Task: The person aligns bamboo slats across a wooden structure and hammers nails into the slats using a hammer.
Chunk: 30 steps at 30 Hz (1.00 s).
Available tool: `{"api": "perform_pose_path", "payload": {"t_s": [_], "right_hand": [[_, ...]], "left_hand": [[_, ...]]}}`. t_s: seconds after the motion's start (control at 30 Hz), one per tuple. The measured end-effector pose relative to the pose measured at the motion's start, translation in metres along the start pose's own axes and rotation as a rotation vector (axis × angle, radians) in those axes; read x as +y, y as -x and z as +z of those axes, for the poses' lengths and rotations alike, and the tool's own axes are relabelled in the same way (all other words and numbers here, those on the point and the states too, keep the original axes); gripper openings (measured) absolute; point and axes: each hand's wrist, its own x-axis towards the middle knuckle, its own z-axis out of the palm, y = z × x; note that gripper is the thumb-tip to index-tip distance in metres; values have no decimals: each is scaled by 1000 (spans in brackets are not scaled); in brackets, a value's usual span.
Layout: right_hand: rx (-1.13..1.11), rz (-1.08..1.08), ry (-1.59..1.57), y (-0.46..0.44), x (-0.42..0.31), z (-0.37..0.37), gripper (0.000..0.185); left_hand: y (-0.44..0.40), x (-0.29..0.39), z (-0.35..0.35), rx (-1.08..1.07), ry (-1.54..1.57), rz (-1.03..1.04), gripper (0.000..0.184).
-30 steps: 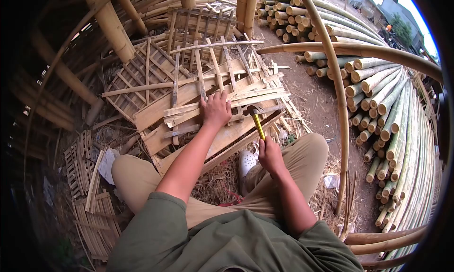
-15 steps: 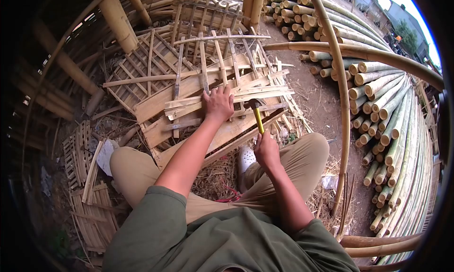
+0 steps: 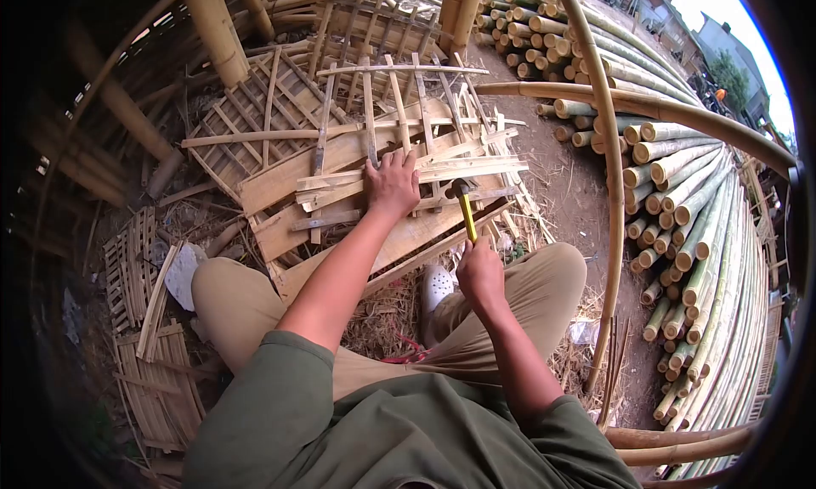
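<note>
My left hand point(image 3: 393, 183) lies palm down over a bundle of pale split bamboo slats point(image 3: 489, 167). Its fingers are bent over the far side of them, and their tips are partly hidden. In my right hand point(image 3: 480, 275) is a hammer point(image 3: 468, 217) with a yellow handle, the fingers closed round the lower grip. The dark hammer head hovers or rests at the right part of the slats; contact cannot be made out. Beneath lies a slatted bamboo frame point(image 3: 371, 107) of crossed strips, on top of wooden boards point(image 3: 374, 258).
Long bamboo poles point(image 3: 697, 234) are stacked on the right. A curved bamboo pole point(image 3: 610, 149) rises between me and that stack. More slatted panels point(image 3: 161, 378) lie at the left. Thick bamboo posts point(image 3: 217, 39) stand at the back. Straw and scraps cover the ground between my knees.
The hammer head has shifted very slightly right, its handle still in my right hand. My left hand keeps its place on the slats. The camera view has tilted a little.
</note>
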Motion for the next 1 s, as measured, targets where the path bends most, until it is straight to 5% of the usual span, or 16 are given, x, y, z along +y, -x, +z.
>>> {"api": "perform_pose_path", "payload": {"t_s": [0.17, 0.27, 0.37, 0.47, 0.67, 0.77, 0.87, 1.0], "right_hand": [[341, -97, -185, -5, -59, -94, 21], [539, -112, -329, 9, -70, -89, 17], [162, 9, 6, 12, -22, -9, 25], [-35, 54, -24, 6, -6, 5, 29], [334, -74, -166, 1, -58, -88, 21], [508, -83, -215, 6, -60, -74, 22], [-52, -39, 78, 10, 0, 4, 23], [-35, 49, -22, 6, -5, 0, 26]], "left_hand": [[4, -2, 8, 18, -6, 29, 45], [3, -3, 9, 21, 38, 20, 45], [3, -1, 7, 1, 31, 10, 46], [4, -6, 21, 155, 41, 52, 46], [4, -1, 5, -15, 40, 3, 46], [4, -1, 9, 7, 47, 8, 46], [1, -2, 7, 26, 58, 7, 45], [2, -6, 28, 129, 46, 14, 45]]}}
